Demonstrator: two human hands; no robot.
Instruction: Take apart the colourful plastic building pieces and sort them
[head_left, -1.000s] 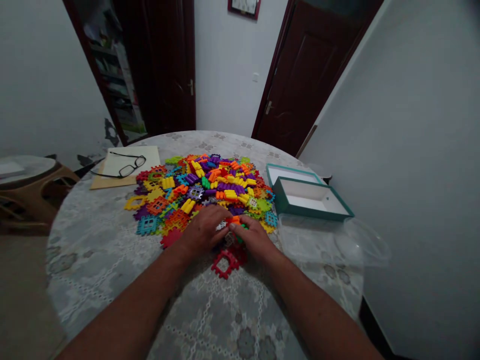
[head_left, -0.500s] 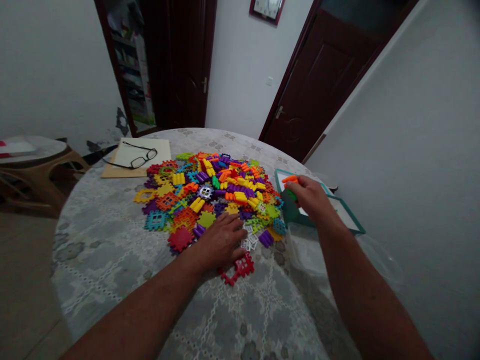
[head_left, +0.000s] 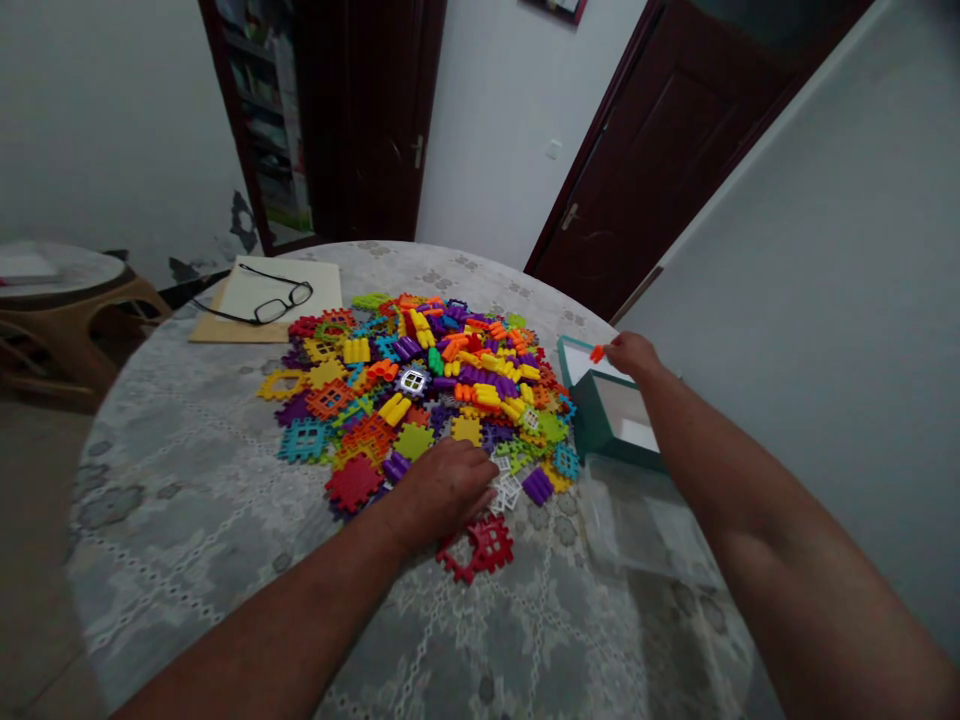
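Observation:
My right hand (head_left: 634,356) pinches an orange plastic building block (head_left: 597,354) in its fingertips, over the green-edged white tray or lid (head_left: 574,352) at the table's right side. My left hand (head_left: 448,487) rests at the front edge of a heap of coloured interlocking blocks (head_left: 412,440). Its fingers are curled inward, and what lies under them is hidden. Beside those fingertips are small white window pieces (head_left: 506,490). Just in front of the left hand lie red toothed pieces (head_left: 491,542), one of them with a window grid.
An open green box (head_left: 600,425) with a white inside stands right of the heap. Nearer me is a clear plastic container (head_left: 622,510). Black-framed glasses (head_left: 274,308) lie on paper or board (head_left: 319,285) at the back left. Patterned cloth covers the round table (head_left: 187,540).
My right hand has moved right and away from me, uncovering more of the green box. The green piece seen in it earlier no longer shows. My left fingers have curled in.

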